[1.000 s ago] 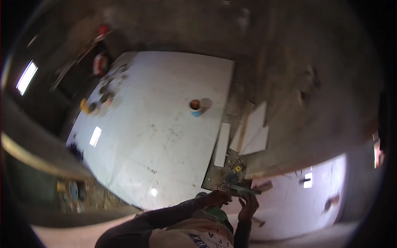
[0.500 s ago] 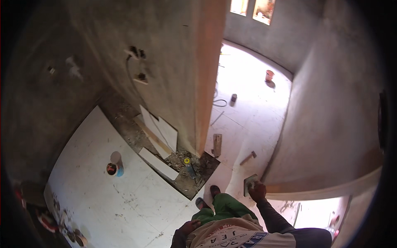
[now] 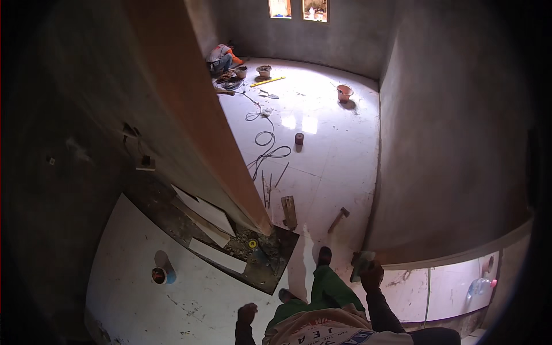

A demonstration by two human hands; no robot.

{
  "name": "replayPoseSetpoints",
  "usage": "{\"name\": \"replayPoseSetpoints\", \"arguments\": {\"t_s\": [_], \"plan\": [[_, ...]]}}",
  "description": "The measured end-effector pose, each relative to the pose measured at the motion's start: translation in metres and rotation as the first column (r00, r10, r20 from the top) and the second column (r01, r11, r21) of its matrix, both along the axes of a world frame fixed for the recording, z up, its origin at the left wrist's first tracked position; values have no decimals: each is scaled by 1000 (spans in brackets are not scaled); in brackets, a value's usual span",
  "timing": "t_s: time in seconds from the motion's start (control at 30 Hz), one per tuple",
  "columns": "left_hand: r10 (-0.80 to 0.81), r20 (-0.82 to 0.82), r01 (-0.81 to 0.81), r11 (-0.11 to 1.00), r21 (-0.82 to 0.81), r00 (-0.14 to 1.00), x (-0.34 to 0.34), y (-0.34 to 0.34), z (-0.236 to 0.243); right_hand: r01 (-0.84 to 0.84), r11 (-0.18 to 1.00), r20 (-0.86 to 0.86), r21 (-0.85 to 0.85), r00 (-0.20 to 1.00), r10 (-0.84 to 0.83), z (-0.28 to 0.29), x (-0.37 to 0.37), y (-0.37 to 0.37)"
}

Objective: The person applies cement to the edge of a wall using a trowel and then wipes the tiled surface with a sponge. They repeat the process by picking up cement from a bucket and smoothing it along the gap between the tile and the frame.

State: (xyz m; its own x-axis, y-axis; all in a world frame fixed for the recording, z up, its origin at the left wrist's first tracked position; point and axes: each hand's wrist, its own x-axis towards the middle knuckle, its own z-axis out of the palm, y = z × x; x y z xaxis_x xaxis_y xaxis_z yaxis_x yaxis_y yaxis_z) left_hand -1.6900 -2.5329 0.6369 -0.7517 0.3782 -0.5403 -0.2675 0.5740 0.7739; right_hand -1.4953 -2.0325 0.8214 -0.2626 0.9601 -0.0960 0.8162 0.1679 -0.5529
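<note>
In my right hand point(image 3: 372, 277) is a flat, rectangular trowel point(image 3: 361, 265), greyish green, held by its back beside the base of the right-hand wall. My left hand point(image 3: 247, 313) hangs out at my left side, fingers curled in, with nothing visible in it. On the white tiles ahead of my feet lie a hammer point(image 3: 339, 219) and a block-like wooden piece point(image 3: 289, 212). A yellow and blue tool point(image 3: 253, 244) rests in the untiled rubble patch near the wall's end.
A co-worker point(image 3: 221, 59) crouches at the far left among buckets. A loose cable point(image 3: 265, 138), a yellow level point(image 3: 268, 81), a pointed trowel point(image 3: 268, 95) and an orange bucket point(image 3: 344, 93) are on the floor. Cut tiles point(image 3: 217, 256) edge the rubble; a can point(image 3: 159, 275) stands left.
The view has swung, bringing the far room and the co-worker into sight. My left hand has come away from my waist. My right foot is further forward, and the trowel is still in my right hand.
</note>
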Motion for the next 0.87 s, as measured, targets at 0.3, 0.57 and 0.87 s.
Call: {"name": "replayPoseSetpoints", "arguments": {"t_s": [0.3,0.57,0.87], "plan": [[494,-497,-509,853,116,713,-156,177,174,11,985,-185,173,983,21,-44,-39,139],[454,-891,-515,757,402,-28,-293,294,429,30,996,-188,79,982,-15,-44,-44,238],[651,-750,-521,602,605,-119,-365,422,508,121,992,-163,44,980,-112,-37,-13,272]]}}
